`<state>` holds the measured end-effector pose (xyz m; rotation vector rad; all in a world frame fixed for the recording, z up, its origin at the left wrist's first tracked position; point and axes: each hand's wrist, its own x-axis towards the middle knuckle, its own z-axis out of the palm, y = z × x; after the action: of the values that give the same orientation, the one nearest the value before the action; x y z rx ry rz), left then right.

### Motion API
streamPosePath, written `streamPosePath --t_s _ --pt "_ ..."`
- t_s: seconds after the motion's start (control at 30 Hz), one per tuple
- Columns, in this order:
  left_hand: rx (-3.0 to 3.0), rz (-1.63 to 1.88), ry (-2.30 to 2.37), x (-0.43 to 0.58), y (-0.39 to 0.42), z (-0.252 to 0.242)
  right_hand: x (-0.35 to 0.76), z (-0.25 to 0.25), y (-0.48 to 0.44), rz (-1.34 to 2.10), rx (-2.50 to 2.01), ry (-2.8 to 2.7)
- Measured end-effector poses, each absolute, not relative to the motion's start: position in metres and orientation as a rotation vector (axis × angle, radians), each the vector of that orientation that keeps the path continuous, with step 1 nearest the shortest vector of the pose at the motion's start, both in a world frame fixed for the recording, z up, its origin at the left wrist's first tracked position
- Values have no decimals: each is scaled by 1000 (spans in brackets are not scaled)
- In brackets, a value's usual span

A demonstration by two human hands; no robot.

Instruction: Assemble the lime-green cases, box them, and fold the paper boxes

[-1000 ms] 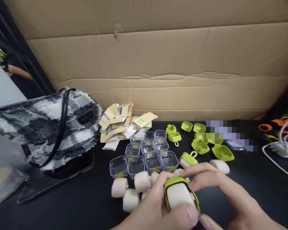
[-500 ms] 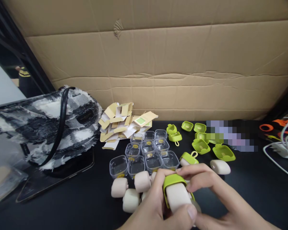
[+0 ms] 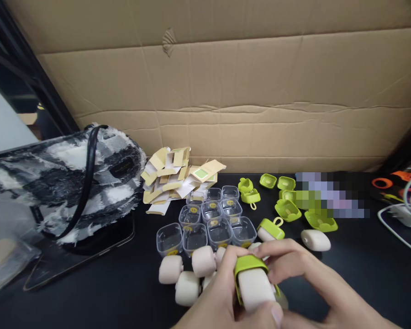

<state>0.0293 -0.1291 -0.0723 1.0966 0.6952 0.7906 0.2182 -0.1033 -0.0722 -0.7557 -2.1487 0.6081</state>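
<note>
At the bottom centre, a rounded off-white block (image 3: 256, 289) sits partly inside a bright green plastic cap (image 3: 249, 262). My left hand (image 3: 218, 297) is closed around them, its thumb against the block's near face. My right hand (image 3: 303, 269) is closed on the right side of the cap, with its lower fingers partly hidden. Several pale blocks (image 3: 187, 288) lie just left of my hands, some covered by my left hand. Beyond my right fingers is a capped block (image 3: 271, 229) with a cream loop. Another bare block (image 3: 315, 240) rests to its right.
Clear square cups (image 3: 219, 230) stand in rows beyond the blocks. Green caps (image 3: 287, 210) lie at the back right. Flattened small cartons (image 3: 173, 171) are piled near the cardboard wall (image 3: 226, 91). A shaggy bag (image 3: 99, 183) stands left; a white cable (image 3: 397, 233) runs at right.
My hands and the block in its green cap have shifted slightly downward and right. Both hands keep their hold. Things on the table stay in place.
</note>
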Motion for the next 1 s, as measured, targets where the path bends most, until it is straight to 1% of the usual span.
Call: streamPosePath --t_s 0.23,0.37,0.47,0.67,0.87,1.0 --pt "1199 691 915 26 -131 -59 217 -72 -108 517 -688 -2106" --pt "1496 766 1060 24 -131 -61 217 -75 -107 490 -688 -2094" --pt "1634 743 1104 23 -132 -64 218 -78 -105 507 -637 -2158" --pt "1711 653 1093 23 -128 -72 223 -85 -105 496 -614 -2300" --pt "1869 718 991 21 -121 -97 223 -86 -105 447 -598 -2335" --pt "1907 739 984 21 -120 -106 223 -86 -103 451 -591 -2375"
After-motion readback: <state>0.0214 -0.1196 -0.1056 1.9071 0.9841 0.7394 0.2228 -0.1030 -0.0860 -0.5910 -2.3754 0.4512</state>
